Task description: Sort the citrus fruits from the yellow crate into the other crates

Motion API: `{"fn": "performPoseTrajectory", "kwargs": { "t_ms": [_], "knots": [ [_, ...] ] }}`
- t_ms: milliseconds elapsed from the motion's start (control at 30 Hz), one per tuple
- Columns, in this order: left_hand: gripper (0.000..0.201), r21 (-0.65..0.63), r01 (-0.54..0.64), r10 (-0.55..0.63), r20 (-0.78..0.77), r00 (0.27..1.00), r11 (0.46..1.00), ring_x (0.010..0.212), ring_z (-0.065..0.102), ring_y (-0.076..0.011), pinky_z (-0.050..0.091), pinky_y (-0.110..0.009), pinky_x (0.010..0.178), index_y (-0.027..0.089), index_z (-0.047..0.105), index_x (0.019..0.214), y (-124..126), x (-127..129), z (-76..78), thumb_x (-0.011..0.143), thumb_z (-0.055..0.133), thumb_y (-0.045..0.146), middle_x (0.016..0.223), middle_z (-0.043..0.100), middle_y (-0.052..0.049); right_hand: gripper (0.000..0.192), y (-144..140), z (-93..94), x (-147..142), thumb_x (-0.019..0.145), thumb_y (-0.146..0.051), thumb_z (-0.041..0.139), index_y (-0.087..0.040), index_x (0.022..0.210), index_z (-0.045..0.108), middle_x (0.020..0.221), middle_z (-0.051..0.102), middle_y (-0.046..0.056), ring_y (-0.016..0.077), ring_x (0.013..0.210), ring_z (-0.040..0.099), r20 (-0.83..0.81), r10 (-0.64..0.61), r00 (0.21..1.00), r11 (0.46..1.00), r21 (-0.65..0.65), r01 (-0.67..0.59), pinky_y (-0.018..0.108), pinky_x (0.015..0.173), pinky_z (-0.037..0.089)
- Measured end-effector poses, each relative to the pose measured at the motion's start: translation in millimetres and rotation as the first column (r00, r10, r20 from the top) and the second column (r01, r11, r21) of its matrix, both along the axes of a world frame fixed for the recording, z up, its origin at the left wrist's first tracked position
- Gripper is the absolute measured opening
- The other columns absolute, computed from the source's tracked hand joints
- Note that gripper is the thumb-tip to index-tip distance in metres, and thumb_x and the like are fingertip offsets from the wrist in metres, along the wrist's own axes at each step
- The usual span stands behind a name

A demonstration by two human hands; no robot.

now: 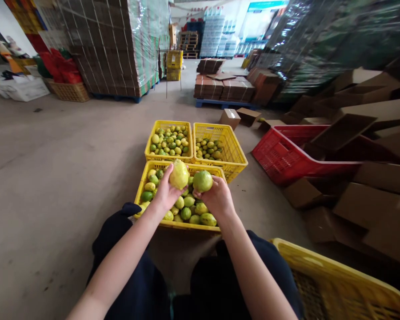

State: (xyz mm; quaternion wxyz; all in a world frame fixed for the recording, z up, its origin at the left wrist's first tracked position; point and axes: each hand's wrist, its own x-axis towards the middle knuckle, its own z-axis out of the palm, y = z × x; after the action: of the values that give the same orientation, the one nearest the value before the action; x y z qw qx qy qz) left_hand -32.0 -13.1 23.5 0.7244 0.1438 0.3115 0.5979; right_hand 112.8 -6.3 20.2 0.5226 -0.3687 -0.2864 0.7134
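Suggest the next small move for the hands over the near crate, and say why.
Probably sort by colour: the left hand holds a yellow fruit and the right hand a green fruit above the near crate. I would carry the yellow one forward to the far left crate, whose load looks yellower.

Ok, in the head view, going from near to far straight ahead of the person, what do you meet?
Left hand holding a yellow-green fruit → near yellow plastic crate of mixed fruit → two far yellow crates side by side → blue pallet of flat brown cardboard.
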Motion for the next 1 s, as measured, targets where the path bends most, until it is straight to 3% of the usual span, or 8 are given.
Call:
{"fn": "performPoseTrajectory", "kwargs": {
  "t_ms": [167, 267, 500, 633, 767, 867, 1000],
  "knots": [
    [0.035, 0.018, 0.082, -0.082, -0.007, 0.997, 0.996, 0.099, 0.067, -0.026, 0.056, -0.036, 0.082, 0.014, 0.064, 0.105, 0.6, -1.5, 1.1, 0.082, 0.066, 0.04, 0.1, 0.071, -0.011, 0.022, 2.9, -4.3, 0.8, 0.076, -0.043, 0.053, -0.021, 0.08, 0.057, 0.076, 0.066, 0.006, 0.02, 0.059, 0.056, 0.011, -0.052, 0.999, 0.999, 0.011, 0.052, 0.031, 0.046, 0.043],
    [0.034, 0.014, 0.086, -0.087, 0.023, 0.996, 0.996, 0.096, 0.069, -0.0266, 0.056, -0.039, 0.085, 0.013, 0.064, 0.105, -1.0, -1.2, 3.3, 0.084, 0.062, 0.04, 0.098, 0.071, -0.01, 0.03, 1.2, -1.9, 2.3, 0.079, -0.051, 0.054, -0.022, 0.08, 0.056, 0.077, 0.067, 0.005, 0.0178, 0.055, 0.053, 0.031, -0.011, 0.999, 1.0, 0.027, 0.01, 0.031, 0.046, 0.043],
    [0.032, -0.053, 0.052, -0.052, -0.005, 0.999, 0.997, 0.07, 0.068, -0.0157, 0.058, -0.031, 0.073, 0.015, 0.064, 0.092, -2.9, 2.3, 0.8, 0.079, 0.071, 0.043, 0.081, 0.067, -0.003, 0.033, -5.0, 6.6, -0.2, 0.074, -0.051, 0.066, -0.021, 0.07, 0.053, 0.061, 0.061, 0.0, 0.0107, 0.041, 0.045, -0.018, 0.006, 1.0, 1.0, -0.013, -0.007, 0.026, 0.039, 0.037],
    [0.047, -0.057, 0.073, -0.069, 0.071, 0.995, 0.996, 0.068, 0.066, -0.0153, 0.057, -0.026, 0.062, 0.013, 0.066, 0.089, -1.0, -1.4, 0.0, 0.083, 0.059, 0.059, 0.078, 0.068, -0.006, 0.035, -4.0, 3.7, -1.2, 0.077, -0.055, 0.064, -0.02, 0.073, 0.057, 0.06, 0.064, 0.002, 0.0133, 0.041, 0.049, 0.005, -0.028, 1.0, 1.0, -0.013, 0.028, 0.027, 0.037, 0.039],
    [0.052, -0.045, 0.087, -0.083, 0.085, 0.993, 0.995, 0.061, 0.063, -0.0127, 0.052, -0.021, 0.052, 0.01, 0.068, 0.099, 1.8, -3.4, -0.3, 0.087, 0.053, 0.059, 0.08, 0.069, -0.007, 0.04, -2.1, -1.3, -1.1, 0.076, -0.059, 0.066, -0.02, 0.078, 0.06, 0.067, 0.07, 0.004, 0.0151, 0.044, 0.055, 0.057, -0.103, 0.993, 0.995, -0.01, 0.104, 0.028, 0.038, 0.045],
    [0.045, -0.08, 0.065, -0.06, 0.062, 0.996, 0.995, 0.068, 0.067, -0.0146, 0.054, -0.022, 0.059, 0.012, 0.068, 0.106, 3.5, -1.1, -1.6, 0.091, 0.052, 0.051, 0.087, 0.071, -0.008, 0.042, -0.5, -3.6, -0.3, 0.076, -0.061, 0.065, -0.019, 0.082, 0.062, 0.071, 0.072, 0.005, 0.0153, 0.046, 0.057, 0.067, -0.115, 0.991, 0.993, -0.018, 0.117, 0.029, 0.041, 0.049],
    [0.043, -0.159, 0.092, -0.073, 0.125, 0.99, 0.983, 0.086, 0.071, -0.0224, 0.057, -0.033, 0.077, 0.01, 0.064, 0.115, 3.3, 1.4, -1.7, 0.097, 0.04, 0.041, 0.094, 0.072, -0.013, 0.041, 1.5, -2.8, 1.5, 0.08, -0.058, 0.061, -0.018, 0.08, 0.063, 0.067, 0.07, 0.006, 0.0167, 0.048, 0.058, 0.006, -0.07, 0.998, 0.994, -0.079, 0.07, 0.03, 0.042, 0.05]
  ]
}}
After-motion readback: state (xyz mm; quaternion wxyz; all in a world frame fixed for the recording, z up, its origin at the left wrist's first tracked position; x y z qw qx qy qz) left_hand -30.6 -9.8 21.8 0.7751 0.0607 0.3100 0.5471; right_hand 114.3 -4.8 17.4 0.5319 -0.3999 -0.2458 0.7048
